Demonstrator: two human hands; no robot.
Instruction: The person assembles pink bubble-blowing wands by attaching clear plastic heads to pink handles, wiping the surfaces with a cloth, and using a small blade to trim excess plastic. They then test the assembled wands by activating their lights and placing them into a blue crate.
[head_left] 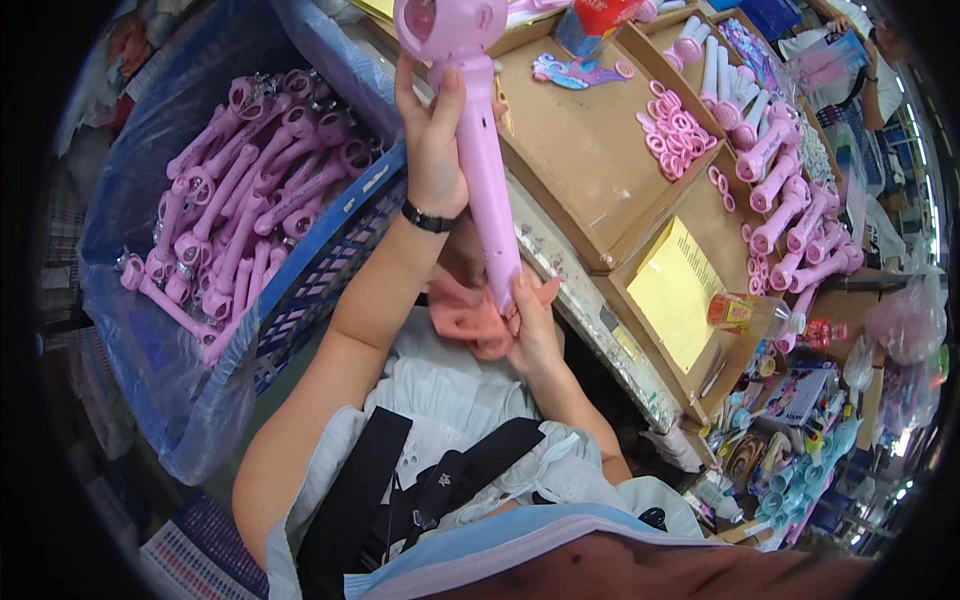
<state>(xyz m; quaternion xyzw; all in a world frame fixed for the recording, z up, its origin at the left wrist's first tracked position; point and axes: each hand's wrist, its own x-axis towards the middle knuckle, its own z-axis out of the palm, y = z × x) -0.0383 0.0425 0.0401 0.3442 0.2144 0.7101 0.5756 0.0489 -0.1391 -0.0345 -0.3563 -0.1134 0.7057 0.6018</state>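
A pink plastic toy wand [483, 165] with a round, hollow head slants in front of me, its head at the far end. My left hand [435, 150] is wrapped round the wand just below the head. At the near end my right hand [535, 325] pinches the handle's tip, together with a coral-coloured cloth [475, 318]. Some of the right fingers are hidden behind the cloth and handle. Left of the wand stands a blue basket [325, 225], lined with clear plastic, where many similar pink wands [240, 190] lie piled.
A cardboard tray [560, 150] on the bench at right holds pink rings [672, 130] and a blue-purple wing-shaped piece [580, 72]. Beside it are a yellow sheet [675, 290], a tipped plastic bottle [750, 314] and more pink wand parts [790, 200]. Another person [880, 75] stands far right.
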